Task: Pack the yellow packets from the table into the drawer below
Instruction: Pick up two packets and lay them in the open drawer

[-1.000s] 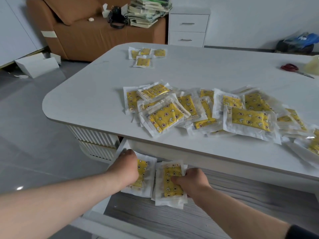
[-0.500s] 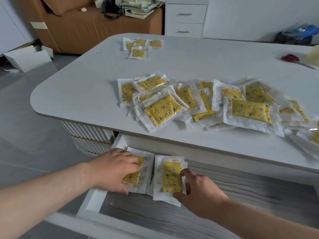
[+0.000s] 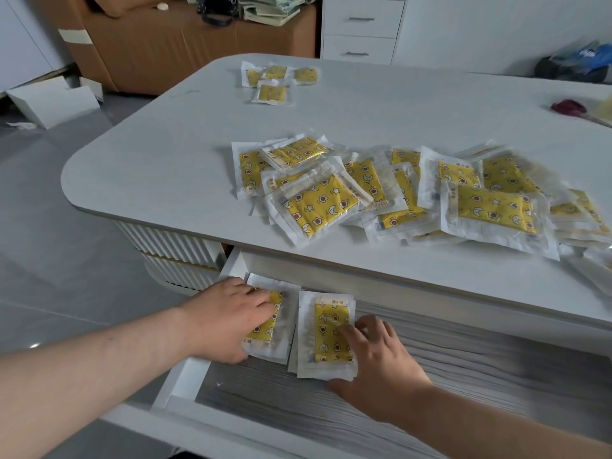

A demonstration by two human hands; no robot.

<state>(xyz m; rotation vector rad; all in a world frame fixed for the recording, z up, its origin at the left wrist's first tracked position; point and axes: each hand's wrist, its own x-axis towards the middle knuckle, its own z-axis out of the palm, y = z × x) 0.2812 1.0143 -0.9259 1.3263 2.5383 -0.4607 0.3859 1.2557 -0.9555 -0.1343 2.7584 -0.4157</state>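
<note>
Pressing two stacks down in the drawer (image 3: 265, 395): left hand (image 3: 228, 321) flat, palm down on the left packet stack (image 3: 286, 313); right hand (image 3: 377, 366) loose, gripping nothing, fingertips on the right packet stack (image 3: 326, 326) beside it. Early stage, I judge: large heap (image 3: 397, 193) on worktop (image 3: 159, 167) beyond my hands, small group (image 3: 275, 81) farther off.

One white round-cornered table (image 3: 159, 167) carries four yellow star-and-moon packets in clear plastic wrappers (image 3: 270, 94) grouped at twelve o'clock. It also holds an overlapping heap of packets (image 3: 318, 210) at three o'clock, at least a dozen but too tangled to count exactly. The single open wood-grain drawer (image 3: 265, 402) at six o'clock shows two packet piles, a left pile (image 3: 281, 329) and a right pile (image 3: 331, 329), under two bare hands, the left hand (image 3: 228, 321) and the right hand (image 3: 377, 362).
</note>
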